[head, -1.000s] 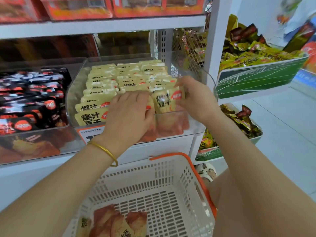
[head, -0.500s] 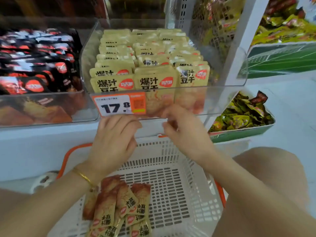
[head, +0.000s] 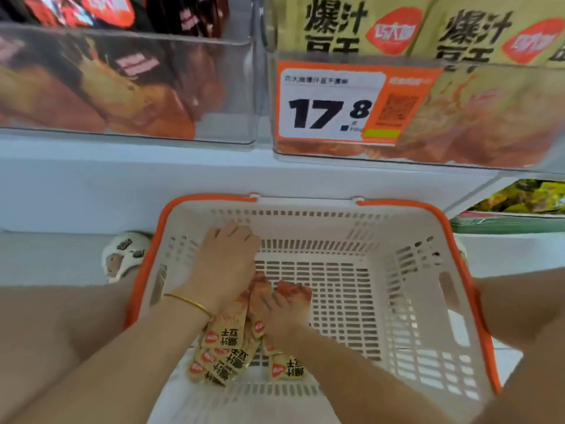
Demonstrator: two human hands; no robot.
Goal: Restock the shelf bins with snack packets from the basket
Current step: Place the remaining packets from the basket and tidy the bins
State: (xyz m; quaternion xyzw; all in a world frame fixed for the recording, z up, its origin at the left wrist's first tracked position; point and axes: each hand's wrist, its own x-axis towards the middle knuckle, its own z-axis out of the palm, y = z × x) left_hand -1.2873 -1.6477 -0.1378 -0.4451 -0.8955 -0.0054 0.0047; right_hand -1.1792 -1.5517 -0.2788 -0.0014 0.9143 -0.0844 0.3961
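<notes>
Right hand (head: pixel 276 312) grips snack packets (head: pixel 225 335); left hand (head: pixel 227 261) — grip hidden.

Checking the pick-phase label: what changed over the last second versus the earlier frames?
Both hands left the clear plastic shelf bin and dropped into the white plastic basket with orange rim. The left hand and right hand now lie on the pile of yellow snack packets there; whether they grip is unclear. Bin stock, orange price tag and basket stayed put.

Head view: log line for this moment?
phase: pickup | left hand, right hand: on tofu snack packets in basket | grip: unclear
</notes>
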